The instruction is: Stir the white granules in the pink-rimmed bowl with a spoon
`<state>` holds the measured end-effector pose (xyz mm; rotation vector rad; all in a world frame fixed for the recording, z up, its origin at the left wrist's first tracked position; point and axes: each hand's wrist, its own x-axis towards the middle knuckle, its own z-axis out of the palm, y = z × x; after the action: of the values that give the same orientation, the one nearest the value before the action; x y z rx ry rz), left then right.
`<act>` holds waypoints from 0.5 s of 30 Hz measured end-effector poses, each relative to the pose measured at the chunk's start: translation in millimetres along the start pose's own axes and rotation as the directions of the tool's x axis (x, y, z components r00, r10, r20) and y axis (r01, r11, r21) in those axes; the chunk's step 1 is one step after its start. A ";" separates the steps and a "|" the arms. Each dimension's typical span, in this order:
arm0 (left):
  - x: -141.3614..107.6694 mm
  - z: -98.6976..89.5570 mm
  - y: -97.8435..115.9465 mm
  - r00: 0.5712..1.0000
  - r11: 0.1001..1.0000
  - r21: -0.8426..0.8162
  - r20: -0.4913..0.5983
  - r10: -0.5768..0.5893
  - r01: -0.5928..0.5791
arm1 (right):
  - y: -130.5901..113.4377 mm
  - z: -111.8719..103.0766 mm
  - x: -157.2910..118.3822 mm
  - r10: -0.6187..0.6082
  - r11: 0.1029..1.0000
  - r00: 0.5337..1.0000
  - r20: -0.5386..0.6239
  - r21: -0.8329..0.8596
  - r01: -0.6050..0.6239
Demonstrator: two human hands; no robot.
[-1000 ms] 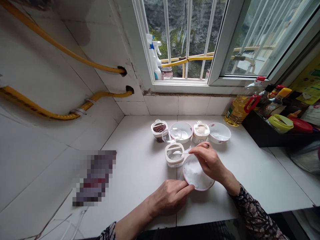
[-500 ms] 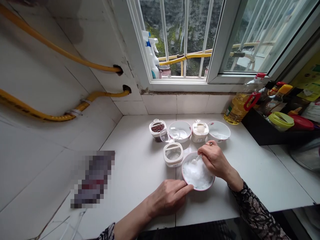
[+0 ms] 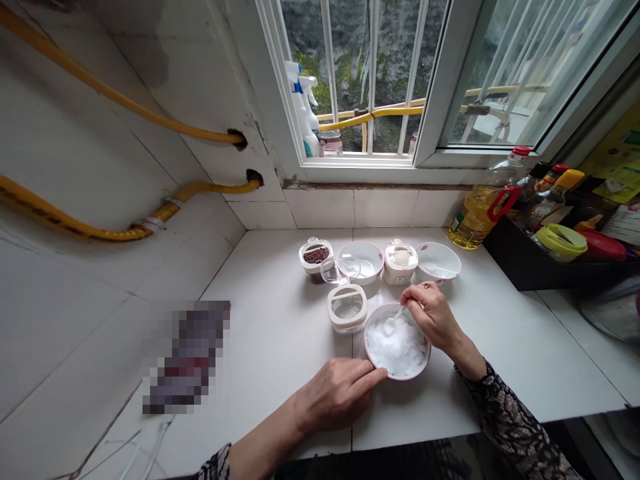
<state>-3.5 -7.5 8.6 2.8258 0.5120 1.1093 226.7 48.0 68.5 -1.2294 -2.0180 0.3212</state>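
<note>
A pink-rimmed bowl (image 3: 369, 357) stands on the white tiled counter, heaped with white granular powder (image 3: 397, 348). My left hand (image 3: 340, 393) grips the bowl's near-left rim, thumb and fingers pressed to it. Above the bowl's far-right side, my right hand (image 3: 431, 313) is closed on the handle of a small white spoon (image 3: 394, 320), whose scoop rests in the powder. Just left of the bowl sits a clear jar with a white collar (image 3: 347, 323), its lid tipped back and a little pale content inside.
Behind stand a jar of dark red grains (image 3: 316, 259), a white bowl (image 3: 360, 275), a jar of pale powder (image 3: 401, 267) and another bowl (image 3: 439, 272). An oil bottle (image 3: 473, 223) and a black condiment box (image 3: 530, 260) are at right. A blurred dark object (image 3: 187, 360) lies left.
My right hand has shifted slightly to the right with the spoon, and more of the spoon's scoop shows above the powder. My left hand stays on the rim.
</note>
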 end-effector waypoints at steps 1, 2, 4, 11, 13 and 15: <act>0.2 -0.1 0.0 1.000 1.000 0.002 0.000 0.001 -0.001 | -0.2 0.5 -0.1 -0.014 1.000 1.000 -0.001 -0.011 0.014; 0.3 -0.2 0.0 1.000 1.000 0.003 0.002 0.002 -0.002 | -0.3 1.0 -0.3 -0.030 0.999 1.000 -0.006 -0.021 0.030; 0.4 -0.3 0.1 1.000 1.000 0.000 0.005 0.001 -0.001 | -0.4 1.3 -0.5 -0.078 0.996 0.997 -0.009 -0.036 0.078; -0.9 0.7 0.5 1.000 1.000 -0.005 0.009 -0.013 0.013 | 0.0 -0.3 -0.5 -0.213 0.976 0.977 -0.023 -0.053 0.212; -1.0 1.0 0.5 1.000 1.000 -0.006 0.006 -0.014 0.014 | -0.5 -0.1 -0.8 -0.209 0.977 0.977 -0.028 -0.047 0.208; -1.0 1.1 0.5 1.000 1.000 -0.004 0.003 -0.017 0.017 | -1.3 -0.2 -1.1 -0.229 0.973 0.973 -0.011 -0.037 0.228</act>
<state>-3.3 -8.2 7.2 2.8141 0.5321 1.1012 226.3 46.4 68.8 -1.0033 -2.1345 0.1640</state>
